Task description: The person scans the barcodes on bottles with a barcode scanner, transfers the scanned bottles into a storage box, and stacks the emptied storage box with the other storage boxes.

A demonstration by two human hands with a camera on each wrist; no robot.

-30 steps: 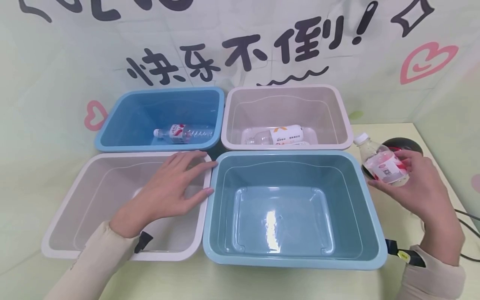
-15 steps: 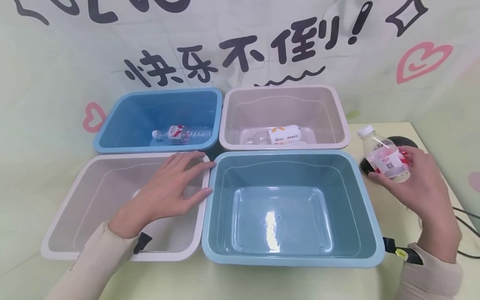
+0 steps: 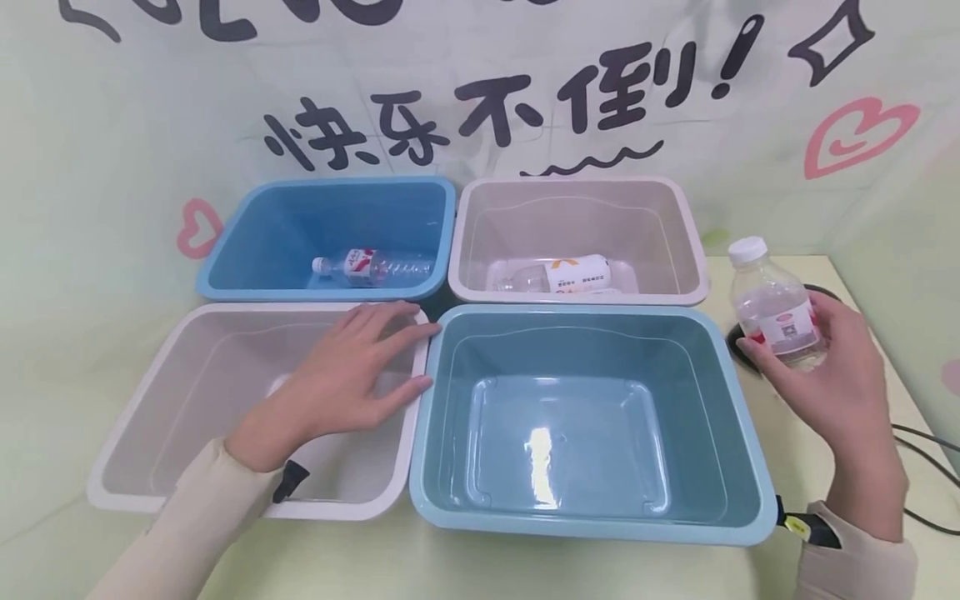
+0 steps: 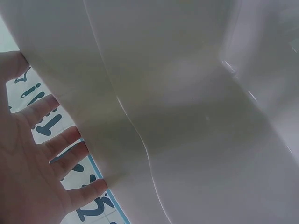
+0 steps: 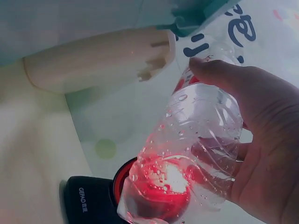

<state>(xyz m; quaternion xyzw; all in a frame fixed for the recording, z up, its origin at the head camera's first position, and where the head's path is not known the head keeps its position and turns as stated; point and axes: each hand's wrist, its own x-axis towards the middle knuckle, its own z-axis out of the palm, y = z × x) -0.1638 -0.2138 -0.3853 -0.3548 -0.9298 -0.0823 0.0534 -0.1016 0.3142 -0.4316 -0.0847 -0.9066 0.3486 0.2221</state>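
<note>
My right hand (image 3: 855, 392) grips a clear plastic bottle (image 3: 786, 327) with a white cap and a white-and-red label, thumb on one side and fingers on the other. The bottle tilts slightly, cap up, and a square code shows on its label. In the right wrist view, red light glows through the bottle's wet lower part, over a black scanner (image 5: 91, 200). My left hand (image 3: 330, 387) lies over the front-left pale grey bin (image 3: 352, 510). Its spread fingertips (image 4: 100, 183) touch the rim, beside the teal bin (image 3: 592, 532).
Behind stand a blue bin (image 3: 322, 295) with a bottle (image 3: 360, 265) lying in it and a pinkish-grey bin (image 3: 577, 298) holding white-labelled bottles (image 3: 581, 271). Black cables (image 3: 930, 446) run along the right table edge. A printed wall covering (image 3: 480, 50) rises behind the bins.
My right hand has brought the bottle more upright and turned it, so the code on its label faces the head camera more squarely. My left hand has stayed on the rim.
</note>
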